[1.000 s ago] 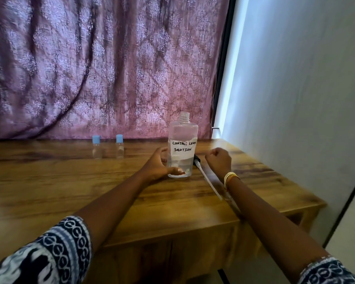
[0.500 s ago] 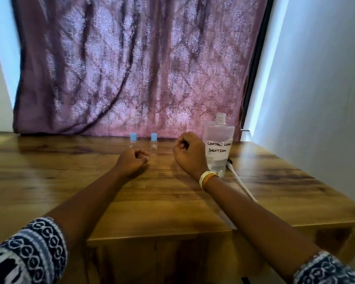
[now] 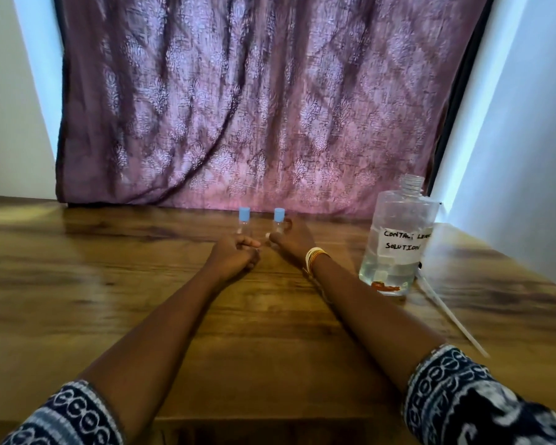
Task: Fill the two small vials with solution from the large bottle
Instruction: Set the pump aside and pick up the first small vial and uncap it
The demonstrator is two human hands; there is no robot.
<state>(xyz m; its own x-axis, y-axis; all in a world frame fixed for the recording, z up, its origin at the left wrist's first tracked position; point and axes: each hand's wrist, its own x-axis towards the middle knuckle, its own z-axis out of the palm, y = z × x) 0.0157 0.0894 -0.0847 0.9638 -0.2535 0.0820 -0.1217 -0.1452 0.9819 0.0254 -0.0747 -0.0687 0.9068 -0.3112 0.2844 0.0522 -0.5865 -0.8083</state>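
The right hand (image 3: 291, 240) curls its fingers around the right blue-capped vial (image 3: 278, 222); the left hand (image 3: 235, 256), loosely fisted and empty, rests near the left vial (image 3: 244, 220). The uncapped contact lens solution bottle (image 3: 397, 239) stands far right on the wooden table (image 3: 109, 284)

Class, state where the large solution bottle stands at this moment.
The large bottle stands uncapped at the table's right side, right of the right hand, with a dropper lying beside it.
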